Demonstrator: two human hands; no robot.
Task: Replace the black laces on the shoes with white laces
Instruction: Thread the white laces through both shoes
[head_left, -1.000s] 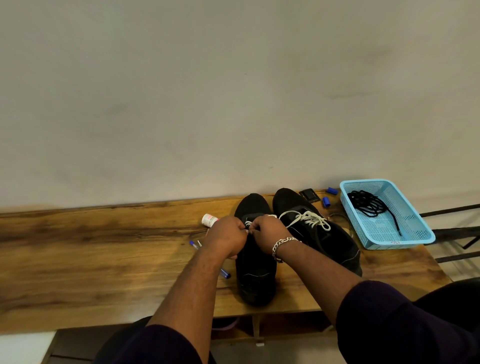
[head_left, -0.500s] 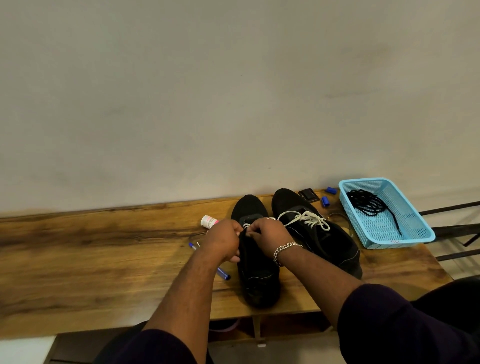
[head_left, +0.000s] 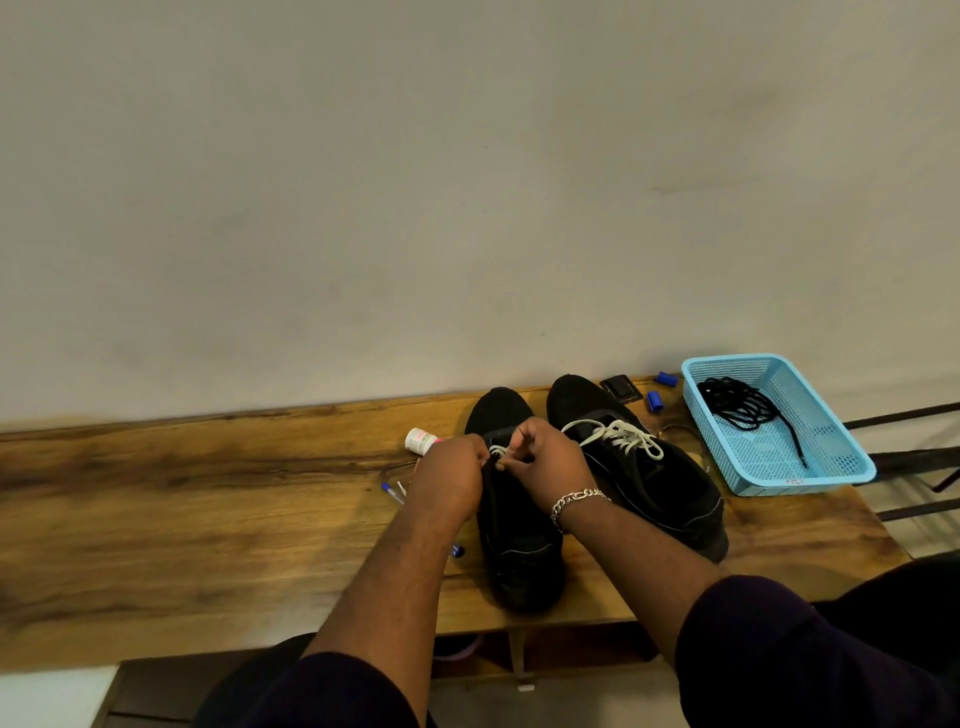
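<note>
- A plain grey wall (head_left: 467, 182) fills the upper part of the view.
- A wooden table (head_left: 182, 519) runs along its foot.
- Two black shoes stand side by side on the table, toes to the wall: the left shoe (head_left: 519, 561) and the right shoe (head_left: 670, 493), which is already threaded with a tied white lace (head_left: 623, 436).
- A light blue plastic basket (head_left: 831, 467) sits at the table's right end, with the black laces (head_left: 743, 408) piled inside.
- The left hand (head_left: 452, 478) and right hand (head_left: 545, 457) are close together over the left shoe's eyelets, each with fingers curled, pinching its white lace (head_left: 497, 451).
- A silver chain bracelet (head_left: 574, 504) circles the right wrist.
- A small white bottle (head_left: 420, 440) lies just left of the left shoe.
- Two blue caps (head_left: 655, 401) lie between the right shoe and the basket.
</note>
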